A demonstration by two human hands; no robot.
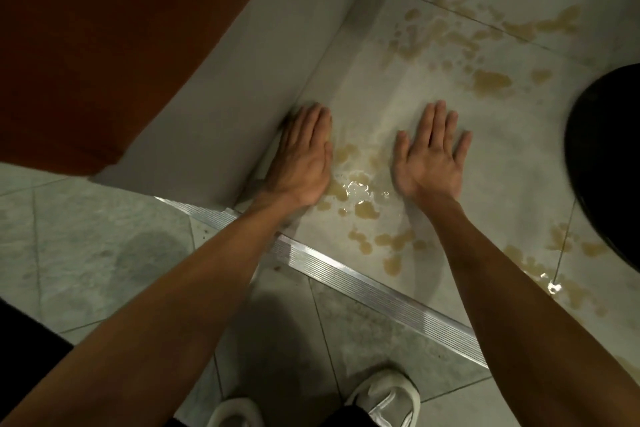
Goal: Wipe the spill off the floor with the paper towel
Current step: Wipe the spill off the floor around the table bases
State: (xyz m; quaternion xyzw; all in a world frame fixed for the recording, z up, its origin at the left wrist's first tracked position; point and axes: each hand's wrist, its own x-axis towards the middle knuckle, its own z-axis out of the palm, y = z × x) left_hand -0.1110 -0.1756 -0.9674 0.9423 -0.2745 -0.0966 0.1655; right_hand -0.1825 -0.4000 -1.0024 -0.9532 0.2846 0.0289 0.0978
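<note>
A brownish spill point(491, 81) is scattered in blotches over the pale floor tiles, with a glossy wet puddle point(360, 191) between my hands. A thin, pale, blurred sheet that looks like the paper towel point(367, 121) lies flat on the floor, stains showing through it. My left hand point(304, 156) rests palm down at its left side, against the foot of the white wall. My right hand point(429, 156) lies flat on its right side with fingers spread. Neither hand grips anything.
A ribbed metal threshold strip point(363, 284) crosses the floor diagonally below my forearms. A white wall base point(221, 107) and brown panel point(104, 45) stand at the left. A black round object point(609, 156) sits at the right edge. My white shoes point(384, 399) are at the bottom.
</note>
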